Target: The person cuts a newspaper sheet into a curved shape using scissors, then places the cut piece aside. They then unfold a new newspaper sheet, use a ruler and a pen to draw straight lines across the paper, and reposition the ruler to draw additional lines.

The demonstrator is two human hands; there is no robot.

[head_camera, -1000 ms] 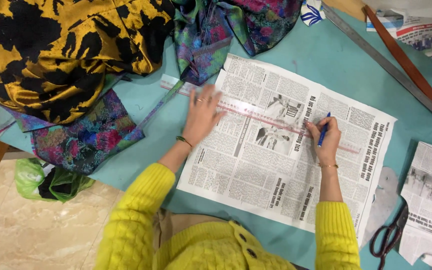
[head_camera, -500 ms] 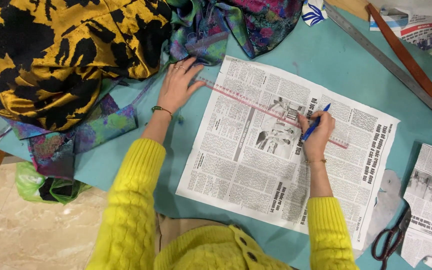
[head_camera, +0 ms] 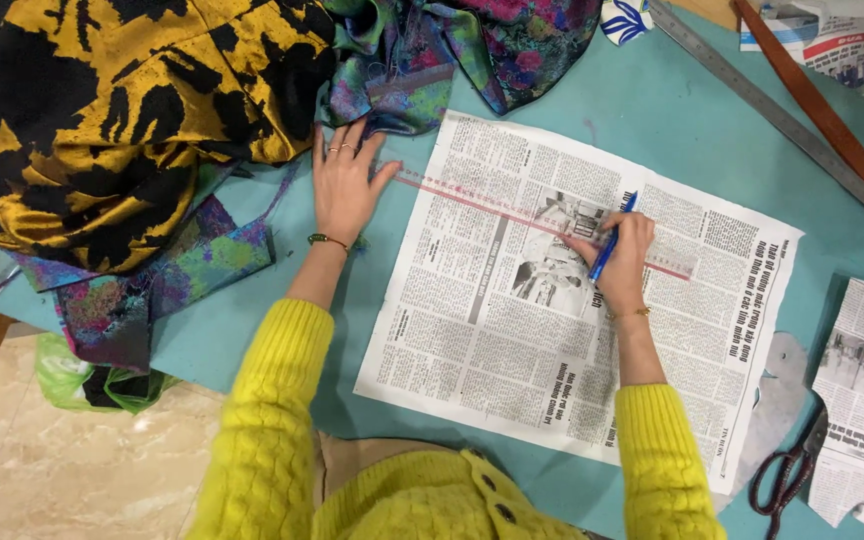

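left hand (head_camera: 344,185) slid off newspaper (head_camera: 472,320) | right hand (head_camera: 620,255) keeps pen (head_camera: 612,240)

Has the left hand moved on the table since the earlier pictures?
Yes. The left hand slid left along the clear ruler, off the newspaper sheet; it now rests at the sheet's left edge, beside the patterned fabric.

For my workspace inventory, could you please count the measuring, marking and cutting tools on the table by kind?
Rulers: 2, a clear ruler on the newspaper and a metal ruler
Pens: 1, the blue pen in the right hand
Scissors: 1
Total: 4
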